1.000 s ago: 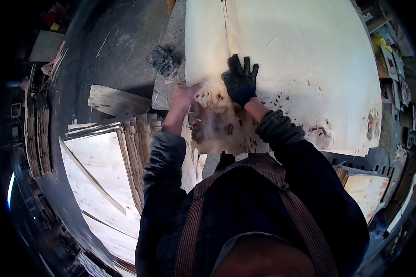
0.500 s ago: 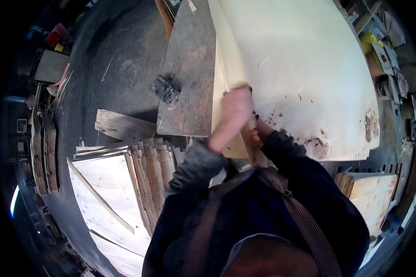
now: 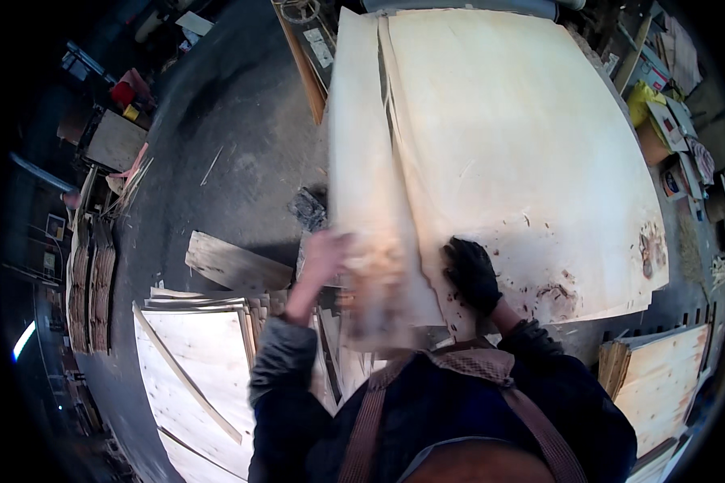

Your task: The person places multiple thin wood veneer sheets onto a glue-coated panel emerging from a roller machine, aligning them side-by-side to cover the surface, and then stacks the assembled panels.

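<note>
A wide pale wood veneer sheet (image 3: 524, 137) lies over the work surface, with dark knots and holes toward its near end. Along its left side runs a narrower veneer strip (image 3: 361, 161), parted from it by a long dark gap. My left hand (image 3: 324, 256), bare and blurred, is closed at the strip's left edge near its near end. The strip's near end is smeared by motion. My right hand (image 3: 471, 275), in a black glove, rests on the wide sheet just right of the gap, its fingers stretched forward.
Stacked veneer pieces (image 3: 189, 354) stand at the near left, a loose stick lying across them. A short board (image 3: 238, 262) and a dark crumpled lump (image 3: 307, 209) are left of the strip. Another stack (image 3: 656, 366) sits at the near right. Boxes and a yellow bag (image 3: 643, 105) line the right side.
The strip, folded up beside the wide sheet before, now lies spread out to the left, covering the grey surface there. My hands have moved apart, the left going leftward, the right onto the sheet.
</note>
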Demonstrator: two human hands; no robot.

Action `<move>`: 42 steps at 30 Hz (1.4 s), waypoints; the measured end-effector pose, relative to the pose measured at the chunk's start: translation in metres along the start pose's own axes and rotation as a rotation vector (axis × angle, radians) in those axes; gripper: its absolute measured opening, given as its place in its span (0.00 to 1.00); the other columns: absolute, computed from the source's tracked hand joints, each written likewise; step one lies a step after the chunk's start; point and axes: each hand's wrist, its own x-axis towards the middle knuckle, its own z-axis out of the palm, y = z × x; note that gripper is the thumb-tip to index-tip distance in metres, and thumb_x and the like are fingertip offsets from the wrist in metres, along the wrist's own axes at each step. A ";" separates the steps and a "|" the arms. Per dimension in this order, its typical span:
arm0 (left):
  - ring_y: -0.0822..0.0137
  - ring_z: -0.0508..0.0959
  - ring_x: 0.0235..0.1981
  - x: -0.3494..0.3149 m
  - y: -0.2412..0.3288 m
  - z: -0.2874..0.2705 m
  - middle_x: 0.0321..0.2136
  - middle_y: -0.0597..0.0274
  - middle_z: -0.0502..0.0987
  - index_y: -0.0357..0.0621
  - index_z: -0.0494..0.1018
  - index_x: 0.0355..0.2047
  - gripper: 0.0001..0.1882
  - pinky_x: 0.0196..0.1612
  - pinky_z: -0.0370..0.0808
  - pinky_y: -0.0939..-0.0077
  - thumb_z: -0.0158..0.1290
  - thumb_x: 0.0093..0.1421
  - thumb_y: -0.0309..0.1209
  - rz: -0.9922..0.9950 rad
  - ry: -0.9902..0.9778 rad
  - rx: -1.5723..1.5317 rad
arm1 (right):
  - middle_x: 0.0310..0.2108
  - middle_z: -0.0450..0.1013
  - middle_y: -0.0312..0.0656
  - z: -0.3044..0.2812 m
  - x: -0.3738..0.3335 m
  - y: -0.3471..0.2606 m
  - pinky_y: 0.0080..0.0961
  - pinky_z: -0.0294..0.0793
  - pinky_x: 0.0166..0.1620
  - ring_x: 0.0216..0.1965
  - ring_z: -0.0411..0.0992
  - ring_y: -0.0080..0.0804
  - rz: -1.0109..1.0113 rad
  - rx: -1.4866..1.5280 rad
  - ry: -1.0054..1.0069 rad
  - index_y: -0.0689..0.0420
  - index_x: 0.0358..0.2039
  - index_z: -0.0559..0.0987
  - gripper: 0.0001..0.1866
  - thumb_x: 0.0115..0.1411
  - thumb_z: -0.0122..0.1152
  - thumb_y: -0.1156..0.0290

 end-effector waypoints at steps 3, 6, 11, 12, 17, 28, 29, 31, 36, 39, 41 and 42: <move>0.71 0.72 0.19 -0.001 -0.042 -0.156 0.17 0.58 0.75 0.33 0.75 0.24 0.09 0.23 0.69 0.69 0.51 0.52 0.29 0.325 0.429 0.372 | 0.50 0.63 0.45 0.005 0.000 -0.009 0.38 0.56 0.54 0.51 0.59 0.43 -0.066 -0.103 0.001 0.56 0.48 0.69 0.24 0.48 0.56 0.65; 0.48 0.72 0.19 0.011 -0.108 -0.308 0.16 0.42 0.70 0.35 0.73 0.17 0.14 0.25 0.67 0.61 0.51 0.49 0.36 0.446 0.601 0.974 | 0.50 0.63 0.44 0.002 0.002 -0.012 0.38 0.55 0.55 0.52 0.58 0.44 -0.077 -0.114 -0.005 0.55 0.48 0.69 0.24 0.49 0.54 0.64; 0.52 0.72 0.22 -0.100 -0.160 -0.369 0.18 0.49 0.71 0.37 0.70 0.19 0.12 0.23 0.65 0.61 0.46 0.49 0.33 0.254 0.755 1.073 | 0.51 0.63 0.43 0.004 0.000 -0.018 0.38 0.55 0.55 0.53 0.58 0.43 -0.071 -0.179 -0.009 0.54 0.48 0.70 0.23 0.50 0.54 0.64; 0.56 0.73 0.19 -0.121 -0.174 -0.353 0.16 0.52 0.71 0.37 0.69 0.17 0.12 0.21 0.64 0.64 0.43 0.50 0.32 0.182 0.714 0.940 | 0.51 0.63 0.43 0.004 0.000 -0.018 0.38 0.55 0.55 0.52 0.58 0.43 -0.067 -0.179 -0.005 0.54 0.47 0.70 0.22 0.50 0.54 0.65; 0.64 0.73 0.18 -0.213 -0.403 -0.306 0.16 0.58 0.72 0.46 0.73 0.13 0.08 0.20 0.68 0.68 0.50 0.44 0.33 -0.234 0.776 0.551 | 0.51 0.63 0.43 0.019 0.000 -0.011 0.38 0.56 0.54 0.52 0.58 0.43 -0.080 -0.145 0.060 0.54 0.45 0.72 0.20 0.49 0.54 0.69; 0.57 0.71 0.44 -0.084 -0.295 -0.125 0.43 0.45 0.70 0.34 0.61 0.51 0.25 0.48 0.66 0.70 0.51 0.52 0.28 -0.124 0.607 0.388 | 0.55 0.57 0.53 0.069 0.230 0.034 0.35 0.52 0.58 0.57 0.55 0.47 0.105 -0.115 0.090 0.61 0.56 0.57 0.39 0.50 0.55 0.50; 0.60 0.71 0.44 -0.075 -0.245 -0.115 0.43 0.47 0.71 0.34 0.62 0.50 0.23 0.48 0.66 0.71 0.51 0.53 0.27 -0.048 0.608 0.263 | 0.55 0.57 0.54 0.078 0.248 0.033 0.34 0.52 0.58 0.57 0.55 0.46 0.192 -0.135 0.004 0.62 0.56 0.57 0.39 0.50 0.54 0.49; 0.65 0.72 0.43 -0.043 -0.164 -0.076 0.41 0.52 0.72 0.35 0.64 0.49 0.20 0.46 0.67 0.74 0.49 0.55 0.26 0.215 0.509 -0.072 | 0.53 0.59 0.54 0.095 0.268 0.049 0.31 0.54 0.57 0.56 0.57 0.44 0.315 0.030 -0.041 0.63 0.56 0.57 0.39 0.51 0.54 0.50; 0.71 0.72 0.34 0.089 -0.018 0.049 0.37 0.56 0.73 0.33 0.60 0.52 0.30 0.36 0.70 0.79 0.55 0.53 0.36 0.224 0.066 -0.302 | 0.43 0.69 0.41 0.088 0.259 0.071 0.20 0.67 0.46 0.42 0.68 0.25 0.526 1.235 0.023 0.61 0.55 0.59 0.25 0.59 0.49 0.66; 0.64 0.75 0.32 0.193 0.025 0.115 0.32 0.55 0.75 0.32 0.65 0.48 0.31 0.36 0.71 0.72 0.54 0.50 0.44 0.103 0.114 -0.257 | 0.41 0.71 0.39 0.064 0.236 0.073 0.24 0.69 0.42 0.40 0.69 0.26 0.564 1.406 -0.074 0.58 0.54 0.59 0.25 0.59 0.49 0.63; 0.53 0.75 0.33 0.204 0.055 0.136 0.30 0.45 0.75 0.31 0.70 0.36 0.26 0.37 0.70 0.65 0.52 0.50 0.45 0.091 0.118 -0.191 | 0.43 0.70 0.42 0.047 0.198 0.087 0.24 0.69 0.42 0.40 0.70 0.30 0.346 1.013 -0.025 0.59 0.53 0.61 0.23 0.60 0.47 0.63; 0.47 0.75 0.33 0.208 0.069 0.143 0.30 0.40 0.75 0.30 0.73 0.30 0.25 0.38 0.70 0.62 0.51 0.50 0.46 0.085 0.131 -0.161 | 0.44 0.69 0.45 0.044 0.174 0.095 0.25 0.66 0.43 0.43 0.68 0.35 0.061 0.332 0.110 0.58 0.52 0.64 0.22 0.58 0.49 0.65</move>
